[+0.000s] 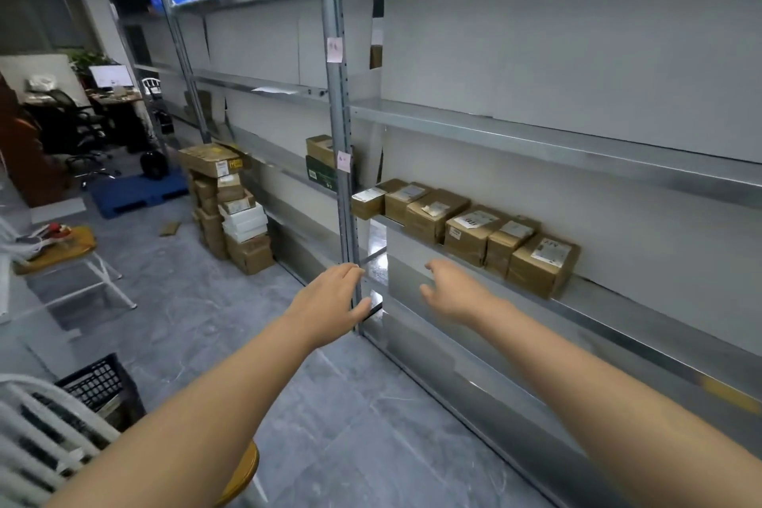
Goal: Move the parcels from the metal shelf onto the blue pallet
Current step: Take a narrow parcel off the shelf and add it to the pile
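Facing the metal shelf (577, 144), with the blue pallet (136, 194) well apart on the floor at far left. Lined up along a lower tier, near its front edge: a row of taped cardboard parcels (466, 231), touching side by side. Probably light and stiff, perhaps slick with tape; best gripped by opposite side faces. Held out below them: left hand (334, 297) and right hand (453, 293), both spread, holding nothing, the left possibly brushing the upright post (342, 177).

Brown parcels (466, 233) with white labels, grey metal shelf (536, 136), blue pallet (136, 190), possibly marbled grey floor (330, 404).
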